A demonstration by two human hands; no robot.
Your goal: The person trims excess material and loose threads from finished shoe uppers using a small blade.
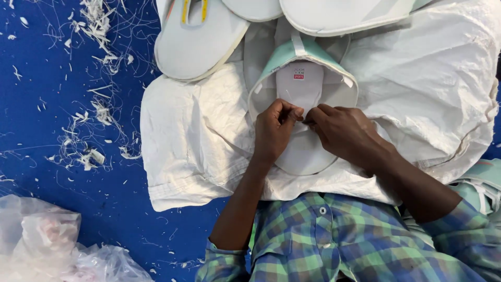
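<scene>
Shoe upper (302, 89): seen from the head camera, a white piece with a mint-green collar and a small label inside, it lay on the white cloth, its opening facing the person.
White cloth (209, 136): it was a crumpled sheet spread over the lap, directly under the shoe upper.
Left hand (274, 130): it rested on the near half of the shoe upper, fingers curled and pinched together on something too small to make out.
Right hand (342, 130): it lay just right of the left hand on the shoe upper, fingertips closed in a pinch and meeting those of the left hand.
White soles (201, 44): several were stacked beyond the shoe upper.
Blue floor (52, 172): left of the shoe upper, it was strewn with white thread scraps.
Plastic bags (47, 245): clear and crumpled, they sat well left of the shoe upper, nearer the person.
Checked shirt (334, 240): green and blue, it showed just below the shoe upper.
</scene>
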